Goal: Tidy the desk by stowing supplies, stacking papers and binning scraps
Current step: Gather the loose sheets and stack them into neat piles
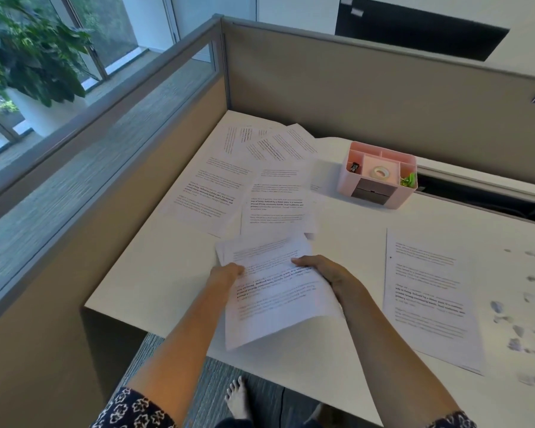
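A sheaf of printed papers (pixel 275 304) is held over the near edge of the white surface (pixel 155 273), with the person's forearms reaching in from 6 o'clock. The left hand (pixel 226 271) pinches its left margin, and the right hand (pixel 320 270) curls over its right margin. Loose sheets (pixel 272 205) lie overlapped at 12 o'clock. A pink organiser (pixel 344 185) stands at 1 o'clock and a single sheet (pixel 430 298) lies flat at 3 o'clock. Blurred paper scraps (pixel 497 306) are scattered beyond it.

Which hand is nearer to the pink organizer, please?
Right. The right hand grips the sheets in front of the pink organizer, slightly left; the left hand grips them farther left.
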### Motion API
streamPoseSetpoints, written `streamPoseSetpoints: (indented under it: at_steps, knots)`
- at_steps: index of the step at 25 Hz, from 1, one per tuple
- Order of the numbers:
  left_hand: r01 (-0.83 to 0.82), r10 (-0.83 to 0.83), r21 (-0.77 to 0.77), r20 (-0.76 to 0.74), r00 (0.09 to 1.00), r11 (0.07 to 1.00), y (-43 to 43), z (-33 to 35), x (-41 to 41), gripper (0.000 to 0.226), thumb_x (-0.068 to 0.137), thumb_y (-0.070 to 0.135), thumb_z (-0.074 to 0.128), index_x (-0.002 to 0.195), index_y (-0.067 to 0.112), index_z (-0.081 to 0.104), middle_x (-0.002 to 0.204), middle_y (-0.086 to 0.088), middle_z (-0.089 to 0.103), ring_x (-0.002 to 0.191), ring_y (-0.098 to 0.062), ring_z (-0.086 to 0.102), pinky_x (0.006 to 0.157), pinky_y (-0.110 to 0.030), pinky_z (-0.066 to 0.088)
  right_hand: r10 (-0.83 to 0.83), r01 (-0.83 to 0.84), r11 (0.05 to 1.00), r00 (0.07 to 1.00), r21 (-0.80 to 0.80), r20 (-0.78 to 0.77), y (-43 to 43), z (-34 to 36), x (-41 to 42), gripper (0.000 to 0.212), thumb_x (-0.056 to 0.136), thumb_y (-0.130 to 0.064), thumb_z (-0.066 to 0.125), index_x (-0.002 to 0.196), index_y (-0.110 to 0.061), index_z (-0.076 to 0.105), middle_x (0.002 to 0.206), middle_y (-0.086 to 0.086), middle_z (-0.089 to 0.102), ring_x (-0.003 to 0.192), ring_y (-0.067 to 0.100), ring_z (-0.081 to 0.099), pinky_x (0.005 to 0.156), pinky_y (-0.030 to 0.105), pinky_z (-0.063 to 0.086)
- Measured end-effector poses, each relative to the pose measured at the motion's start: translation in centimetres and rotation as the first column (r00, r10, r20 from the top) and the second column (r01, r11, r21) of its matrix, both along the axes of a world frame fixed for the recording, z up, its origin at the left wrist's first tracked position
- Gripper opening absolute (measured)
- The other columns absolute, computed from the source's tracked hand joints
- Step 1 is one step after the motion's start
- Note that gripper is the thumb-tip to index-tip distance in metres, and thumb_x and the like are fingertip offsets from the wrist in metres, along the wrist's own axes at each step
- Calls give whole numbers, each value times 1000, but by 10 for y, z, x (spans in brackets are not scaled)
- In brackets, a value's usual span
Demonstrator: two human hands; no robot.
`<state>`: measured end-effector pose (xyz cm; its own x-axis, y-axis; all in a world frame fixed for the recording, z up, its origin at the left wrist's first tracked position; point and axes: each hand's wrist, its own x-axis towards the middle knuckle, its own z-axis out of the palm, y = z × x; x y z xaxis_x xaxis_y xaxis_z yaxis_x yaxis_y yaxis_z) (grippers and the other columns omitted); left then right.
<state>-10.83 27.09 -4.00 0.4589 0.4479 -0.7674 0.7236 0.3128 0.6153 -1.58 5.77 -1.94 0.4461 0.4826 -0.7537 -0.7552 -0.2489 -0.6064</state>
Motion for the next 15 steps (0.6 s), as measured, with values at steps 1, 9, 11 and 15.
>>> streamPoseSetpoints:
  at_steps: [1, 9, 11, 15]
  knots:
    - [60, -60, -18, -30, 998, 998, 0, 5, 1, 35, 87, 11, 62, 118, -2, 53, 107, -18, 64, 89, -32, 64, 78, -42, 57, 10, -10, 1000, 1000, -5, 8, -2, 2, 3, 35, 89, -30, 65, 117, -10, 68, 114, 17, 70, 102, 35, 68, 89, 43, 54]
    - [368, -407, -280, -94, 908, 887, -12, 13, -6, 20, 88, 5, 63, 108, 7, 61, 95, -13, 74, 81, -23, 72, 70, -40, 59, 63, -35, 944, 995, -327, 76, -50, -2, 28, 42, 75, -26, 76, 110, -5, 68, 103, 22, 71, 88, 38, 68, 76, 41, 55]
    - [400, -436, -281, -76, 897, 872, -17, 14, -3, 22, 87, 4, 64, 109, 7, 63, 102, -13, 74, 95, -26, 71, 85, -45, 57, 119, -91, 939, 991, -332, 66, -66, 1, 30, 42, 78, -20, 76, 114, 0, 66, 109, 25, 69, 98, 42, 67, 84, 50, 55]
    - [489, -492, -170, 28, 870, 856, -31, 15, 12, 27, 89, 8, 62, 116, 7, 64, 107, -11, 72, 102, -25, 68, 92, -44, 54, 80, -61, 946, 996, -318, 48, -85, 2, 27, 41, 76, -3, 75, 114, 4, 64, 109, 23, 70, 101, 40, 67, 89, 53, 54]
